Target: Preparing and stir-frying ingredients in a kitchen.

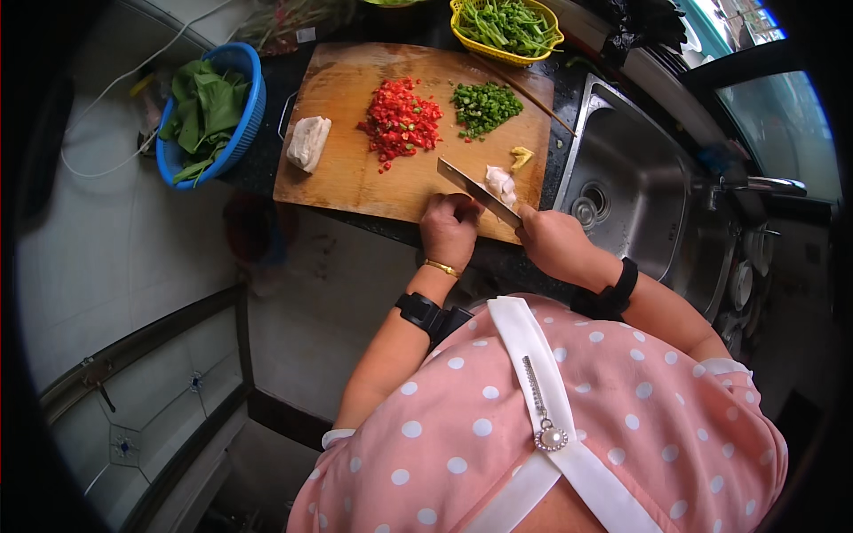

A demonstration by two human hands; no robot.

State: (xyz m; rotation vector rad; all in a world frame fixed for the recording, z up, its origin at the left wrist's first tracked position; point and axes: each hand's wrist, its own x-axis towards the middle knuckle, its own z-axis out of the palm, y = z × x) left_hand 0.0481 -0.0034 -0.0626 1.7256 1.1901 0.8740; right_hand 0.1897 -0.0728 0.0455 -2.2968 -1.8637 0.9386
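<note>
My right hand point(554, 244) grips the handle of a kitchen knife point(474, 188), its blade slanting up and left over the front of a wooden cutting board point(346, 180). Close to the blade, my left hand point(450, 230) is curled at the board's front edge; whatever its fingers may hold is hidden. Peeled garlic cloves point(500, 184) lie just beyond the blade, with a piece of ginger point(522, 158) behind them. Chopped red chili point(403, 120) is heaped mid-board, and chopped green pepper point(486, 108) sits to its right. A pale whitish block point(309, 144) rests at the left.
A chopstick point(533, 100) lies across the board's right corner. Behind the board stands a yellow basket point(455, 28) of green stems; at left, a blue basket point(253, 86) holds leafy greens. To the right is a steel sink point(640, 200) with a faucet point(766, 185).
</note>
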